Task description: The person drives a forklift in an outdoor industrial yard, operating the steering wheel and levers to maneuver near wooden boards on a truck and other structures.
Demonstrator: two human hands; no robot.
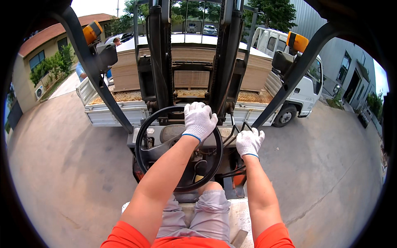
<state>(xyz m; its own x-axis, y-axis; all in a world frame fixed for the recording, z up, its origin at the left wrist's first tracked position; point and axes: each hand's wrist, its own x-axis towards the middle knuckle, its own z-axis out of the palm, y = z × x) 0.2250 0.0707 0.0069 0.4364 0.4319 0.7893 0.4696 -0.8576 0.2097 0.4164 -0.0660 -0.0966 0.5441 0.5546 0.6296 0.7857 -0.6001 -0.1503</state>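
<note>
Gripping the top of the black steering wheel [178,149], the left hand [199,120] wears a white knitted glove with a blue cuff band, its fingers curled over the rim and closed around it. The right hand [249,141], gloved the same way, rests on the thin black control levers [236,131] just right of the wheel, fingers bent loosely over their tops; whether it clasps one lever firmly cannot be told. The wheel is a smooth dark ring with a thick spoke, set ahead of the person's knees in grey shorts [202,211]. Beyond it rises the forklift mast [192,53], made of dark steel uprights and chains. Directly ahead stands a white flatbed truck [289,78] carrying a tall stack of pale wooden boards [190,68] with flat layered edges. Orange lamps [297,41] sit on the slanted cab pillars. The ground is worn, stained concrete [66,165].
</note>
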